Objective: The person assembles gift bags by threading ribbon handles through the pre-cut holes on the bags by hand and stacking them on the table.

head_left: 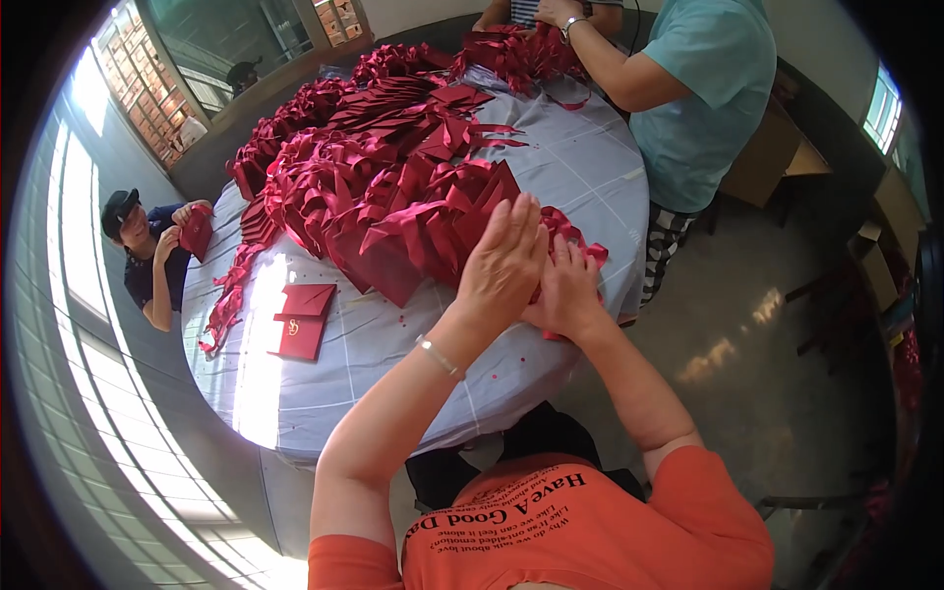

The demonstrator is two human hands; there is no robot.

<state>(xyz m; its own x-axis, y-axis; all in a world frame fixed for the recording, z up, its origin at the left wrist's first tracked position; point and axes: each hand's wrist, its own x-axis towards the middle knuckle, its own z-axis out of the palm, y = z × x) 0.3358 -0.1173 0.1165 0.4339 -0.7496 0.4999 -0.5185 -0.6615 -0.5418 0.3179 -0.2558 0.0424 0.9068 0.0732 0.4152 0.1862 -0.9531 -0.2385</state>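
Note:
My left hand is raised over the near right part of the round table, fingers straight and side by side, beside the large heap of red ribboned pouches. Just right of it, my right hand lies over some red ribbon, fingers stretched out and slightly apart. A bit of red also shows below the right hand. What lies under both palms is hidden. A flat red envelope-like pouch with a gold mark rests alone on the table to the left.
A pale checked cloth covers the round table. At the left, a person in a cap holds a red pouch. A person in a light blue shirt stands at the right edge, and another sits behind. Cardboard boxes stand at the right.

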